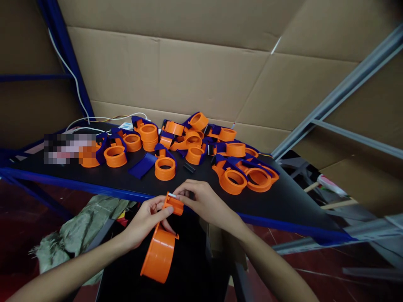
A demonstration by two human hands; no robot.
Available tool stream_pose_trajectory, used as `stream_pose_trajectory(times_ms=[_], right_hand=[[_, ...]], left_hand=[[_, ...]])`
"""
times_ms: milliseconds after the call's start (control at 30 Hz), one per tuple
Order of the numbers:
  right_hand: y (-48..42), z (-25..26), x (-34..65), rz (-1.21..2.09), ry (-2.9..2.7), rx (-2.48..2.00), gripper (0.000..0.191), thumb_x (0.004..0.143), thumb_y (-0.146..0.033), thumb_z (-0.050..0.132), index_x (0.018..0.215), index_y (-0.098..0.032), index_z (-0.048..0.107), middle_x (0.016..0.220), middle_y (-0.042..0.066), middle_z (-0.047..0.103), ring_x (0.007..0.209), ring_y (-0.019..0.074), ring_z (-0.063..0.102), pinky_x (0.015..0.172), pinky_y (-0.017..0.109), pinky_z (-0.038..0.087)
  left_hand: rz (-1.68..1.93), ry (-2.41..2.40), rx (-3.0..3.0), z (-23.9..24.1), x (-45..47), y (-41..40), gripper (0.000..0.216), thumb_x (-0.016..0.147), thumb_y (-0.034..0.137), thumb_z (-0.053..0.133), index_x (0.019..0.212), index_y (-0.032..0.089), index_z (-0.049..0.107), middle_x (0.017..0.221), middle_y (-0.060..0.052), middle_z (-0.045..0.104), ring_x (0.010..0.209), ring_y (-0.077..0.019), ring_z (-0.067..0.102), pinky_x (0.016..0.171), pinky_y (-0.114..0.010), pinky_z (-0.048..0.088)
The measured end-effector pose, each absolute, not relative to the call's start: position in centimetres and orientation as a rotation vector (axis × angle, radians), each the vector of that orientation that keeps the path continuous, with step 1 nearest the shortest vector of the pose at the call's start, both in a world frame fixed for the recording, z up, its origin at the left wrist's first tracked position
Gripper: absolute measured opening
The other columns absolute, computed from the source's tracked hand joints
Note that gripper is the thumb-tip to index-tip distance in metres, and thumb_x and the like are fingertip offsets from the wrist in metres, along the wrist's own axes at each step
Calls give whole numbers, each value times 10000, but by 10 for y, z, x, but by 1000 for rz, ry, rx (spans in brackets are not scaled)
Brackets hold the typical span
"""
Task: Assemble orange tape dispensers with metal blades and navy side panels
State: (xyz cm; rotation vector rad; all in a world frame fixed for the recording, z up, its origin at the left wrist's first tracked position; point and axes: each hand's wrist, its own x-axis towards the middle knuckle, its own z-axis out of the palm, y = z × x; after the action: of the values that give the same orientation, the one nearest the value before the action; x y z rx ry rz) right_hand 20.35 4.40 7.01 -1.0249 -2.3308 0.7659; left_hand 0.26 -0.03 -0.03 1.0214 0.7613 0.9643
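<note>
My left hand (145, 222) grips an orange plastic tape-dispenser body (161, 247) by its upper arm, its round drum hanging down toward me. My right hand (201, 201) pinches the top end of the same part, where a small silvery toothed blade (172, 195) shows at its tip. Both hands are held just in front of the near blue edge of the black table (283, 201).
Many orange rings and orange-and-blue dispenser parts (189, 147) lie heaped across the table, with a loose blue plate (142, 165) and a small black piece (189, 167). Cardboard walls the back. White cables (103, 119) run at left. A grey sack (78, 230) lies below.
</note>
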Motion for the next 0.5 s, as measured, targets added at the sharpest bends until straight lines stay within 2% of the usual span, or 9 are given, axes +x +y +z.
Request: stream_pose_trajectory(times_ms=[100,200,300,400,500], right_hand=[[55,65,199,623,-2338,-1037,183,973,-313,573,1042,-244,728,960,31,698,811,143,640,709,254,489],[77,59,201,204,-2258,-1268,252,990,-374,539,1141,-246,695,1080,79,706,977,206,639,770,300,505],[102,49,207,-178,-2208,-1546,240,968,-343,563,1140,-226,683,1120,132,693,1108,278,575,775,335,507],[115,41,217,-211,-2240,-1622,200,931,-239,598,1106,-194,684,1086,137,693,1093,283,567,769,334,507],[113,40,231,-114,-2258,-1557,184,928,-200,601,1087,-193,694,1053,100,699,1021,234,609,809,319,510]], left_hand=[[994,755,955,2,3,0,385,860,428,711,1102,137,639,651,-56,746,581,-214,744,540,-204,503],[1023,777,883,7,1,1,381,867,416,707,1120,142,632,669,-45,745,599,-212,749,524,-197,497],[1037,780,849,10,-1,2,387,875,413,700,1134,139,615,693,-58,753,606,-216,750,508,-197,490],[1044,778,843,10,-1,1,388,889,417,683,1142,138,590,648,-63,739,627,-235,755,521,-208,499],[1087,790,830,8,0,1,392,894,428,677,1149,151,571,661,-73,746,688,-261,767,566,-239,532]])
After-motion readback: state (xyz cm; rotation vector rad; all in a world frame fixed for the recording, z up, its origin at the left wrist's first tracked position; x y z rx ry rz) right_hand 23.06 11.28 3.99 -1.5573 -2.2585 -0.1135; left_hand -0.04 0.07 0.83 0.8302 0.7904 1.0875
